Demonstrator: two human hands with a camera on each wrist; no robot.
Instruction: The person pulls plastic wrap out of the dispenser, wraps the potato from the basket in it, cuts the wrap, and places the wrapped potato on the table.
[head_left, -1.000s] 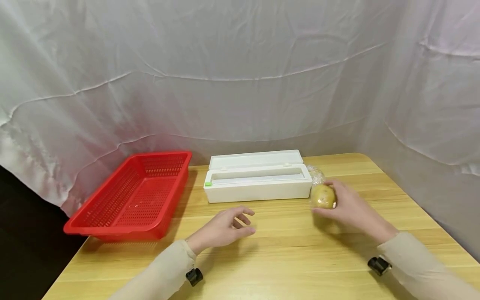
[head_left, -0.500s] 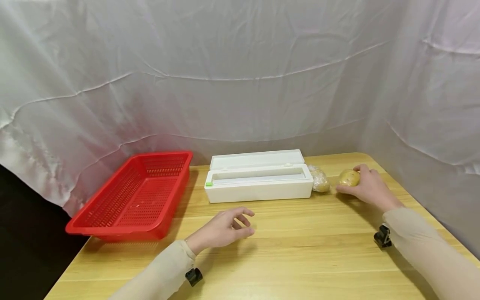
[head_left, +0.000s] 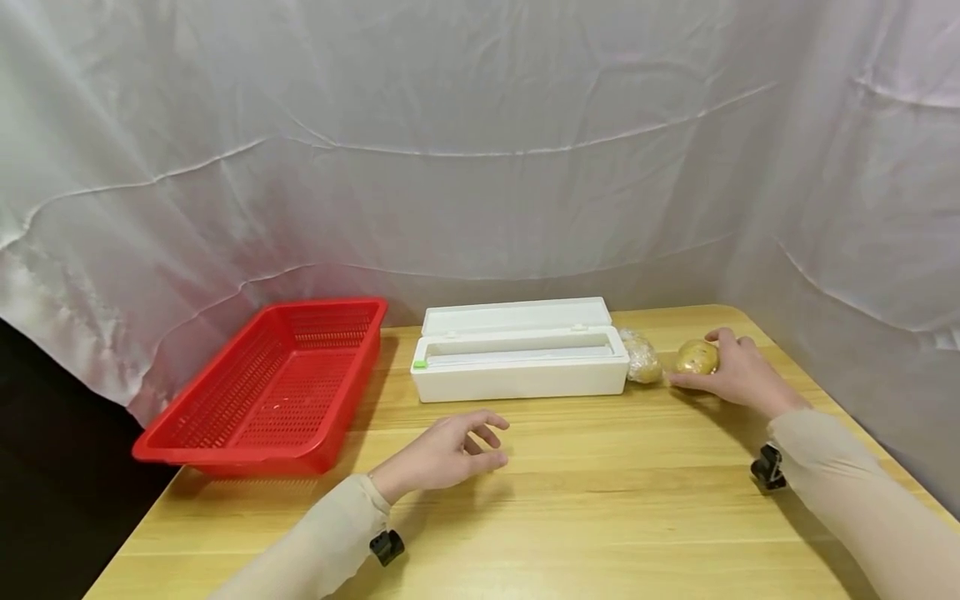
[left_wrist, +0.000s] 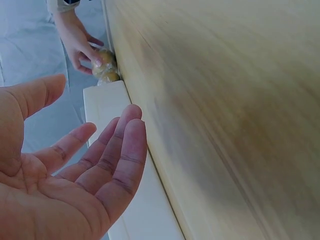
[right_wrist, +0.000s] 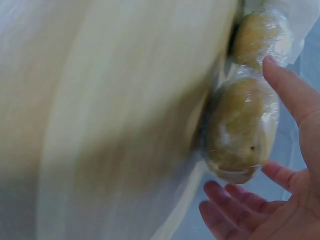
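A potato (head_left: 696, 357) wrapped in clear plastic film rests on the table near its right back part. My right hand (head_left: 750, 379) is around it, thumb on the near side and fingers on the far side. In the right wrist view the fingers (right_wrist: 235, 212) are spread loosely beside the wrapped potato (right_wrist: 240, 130), not closed round it. A second wrapped potato (head_left: 642, 360) sits between it and the white cling film dispenser (head_left: 521, 383), whose lid stands up. My left hand (head_left: 442, 450) hovers in front of the dispenser, fingers relaxed, holding nothing.
A red plastic basket (head_left: 330, 446) with perforated walls stands at the left of the wooden table (head_left: 585, 517). A grey curtain (head_left: 480, 217) hangs behind the table and along its right side.
My right hand carried the wrapped potato right, away from the dispenser, and set it beside the other one. Its grip then loosened. My left hand stayed in place.
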